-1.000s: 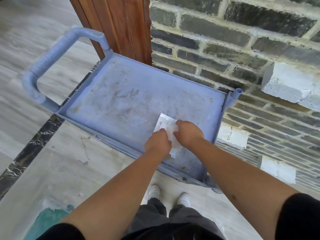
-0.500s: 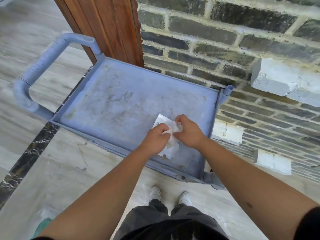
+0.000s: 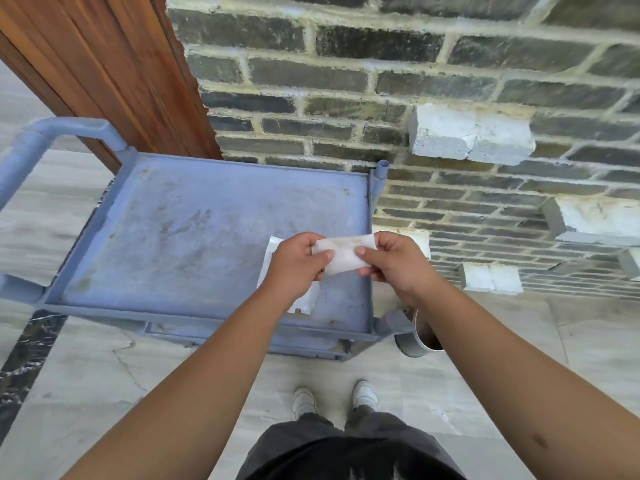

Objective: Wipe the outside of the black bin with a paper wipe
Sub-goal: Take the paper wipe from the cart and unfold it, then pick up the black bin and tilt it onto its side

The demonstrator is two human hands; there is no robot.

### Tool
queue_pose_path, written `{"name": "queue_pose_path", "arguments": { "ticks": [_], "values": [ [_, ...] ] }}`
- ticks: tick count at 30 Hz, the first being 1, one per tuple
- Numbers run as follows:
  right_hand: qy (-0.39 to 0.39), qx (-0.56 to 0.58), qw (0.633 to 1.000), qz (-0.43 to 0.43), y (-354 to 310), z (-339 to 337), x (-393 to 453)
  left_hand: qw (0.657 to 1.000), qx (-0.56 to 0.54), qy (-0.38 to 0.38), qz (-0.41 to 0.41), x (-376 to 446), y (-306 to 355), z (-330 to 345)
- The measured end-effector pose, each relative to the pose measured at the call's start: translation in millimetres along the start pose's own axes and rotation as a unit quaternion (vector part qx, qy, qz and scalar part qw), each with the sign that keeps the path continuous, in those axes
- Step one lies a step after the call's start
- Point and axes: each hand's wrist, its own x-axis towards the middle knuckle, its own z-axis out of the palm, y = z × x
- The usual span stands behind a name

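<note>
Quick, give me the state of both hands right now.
Left hand: closed, pinching the left end of the paper wipe.
Right hand: closed, pinching the right end of the same wipe.

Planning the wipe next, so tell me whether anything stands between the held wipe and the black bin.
Cannot tell: no black bin shows in this view. Both the left hand and right hand hold the paper wipe above the blue cart, with nothing between hands and wipe.

White paper wipe (image 3: 343, 253) – folded, faintly brown-stained – held stretched level in the air, pinched at both ends
</note>
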Motion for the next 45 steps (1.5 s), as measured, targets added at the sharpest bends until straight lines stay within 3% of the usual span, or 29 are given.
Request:
{"name": "queue_pose_path", "arguments": {
  "ticks": [8,13,18,27,30,45],
  "values": [
    [0.119,0.052,0.991,-0.031,10.3,-69.5,-74.8,0.997,-0.031,-0.069,0.032,-26.0,10.2,87.0],
    [0.177,0.077,0.98,-0.041,27.1,-126.2,-120.8,0.995,0.006,-0.082,0.05,-50.8,7.9,156.3],
    [0.177,0.093,0.979,-0.044,51.5,-195.0,-163.8,0.992,0.006,-0.117,0.037,-77.4,-1.6,235.8],
    [0.131,0.03,0.99,-0.05,93.2,-309.4,-188.3,0.997,0.003,-0.079,-0.012,-107.4,-28.1,358.6],
    [0.136,0.034,0.989,-0.038,107.9,-328.5,-181.4,0.998,0.019,-0.056,-0.015,-102.9,-39.6,380.9],
    [0.197,0.079,0.977,0.022,200.3,-362.7,-119.3,0.992,0.028,-0.111,-0.057,-24.1,-123.5,420.3]
  ]
}}
